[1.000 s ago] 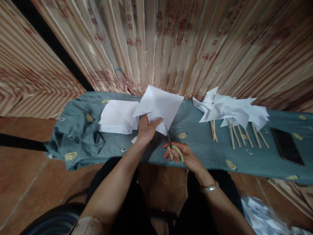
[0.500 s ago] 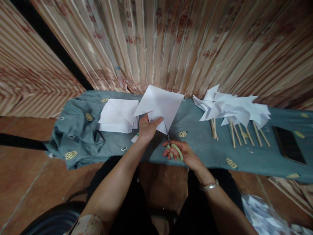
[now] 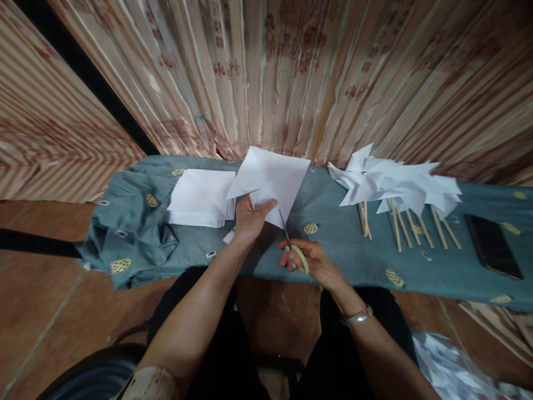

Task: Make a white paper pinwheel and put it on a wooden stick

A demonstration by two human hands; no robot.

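Note:
My left hand [image 3: 252,216] is closed on a square white sheet of paper [image 3: 272,172], thumb on top, holding it above the cloth-covered surface. A slit runs in from the sheet's left edge. In my right hand [image 3: 306,255] is a pair of scissors [image 3: 300,258] with light green handles, fingers through the loops. Its blades lie at the sheet's lower corner, pointing toward the middle of the paper; whether they are fully closed cannot be made out. Left of the sheet lies a stack of white paper squares [image 3: 202,194].
Several white paper pinwheels [image 3: 400,180] on wooden sticks lie to the right. Beyond them is a black phone [image 3: 493,247]. A green-grey cloth [image 3: 341,250] covers the narrow surface, with a pleated curtain [image 3: 283,83] behind it. A bag of white paper pieces [image 3: 449,361] sits lower right.
The held sheet has shifted very slightly left and down. Both hands keep nearly the same pose, with the scissors still at the sheet's lower corner.

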